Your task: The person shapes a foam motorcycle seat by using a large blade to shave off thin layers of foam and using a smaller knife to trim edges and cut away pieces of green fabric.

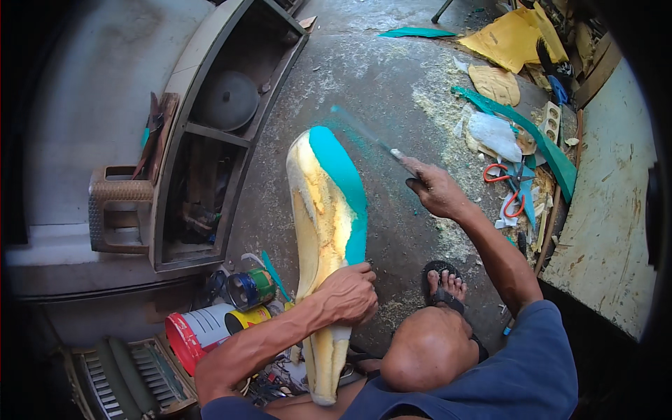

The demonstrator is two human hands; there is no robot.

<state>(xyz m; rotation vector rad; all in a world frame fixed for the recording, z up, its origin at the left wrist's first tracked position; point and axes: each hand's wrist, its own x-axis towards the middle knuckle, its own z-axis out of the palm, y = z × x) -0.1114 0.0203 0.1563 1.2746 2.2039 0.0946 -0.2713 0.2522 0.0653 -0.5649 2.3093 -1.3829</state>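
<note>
A long, curved seat-shaped foam pad stretches away from my lap. Yellowed foam makes up most of it, and a turquoise foam layer covers its far end and right side. My left hand is closed around the pad's narrower near part, fingers wrapped over the right edge. To the right of the far end, clear of the pad, my right hand grips a long thin blade pointing away to the left. Motion smears the blade, so its edge cannot be made out. Turquoise crumbs show near it.
Right: red-handled scissors, a turquoise foam strip, a white power strip, yellow sheet material, scraps and a pale board. Left: an open cabinet, a red-and-white bucket and cans. Foam crumbs litter the floor.
</note>
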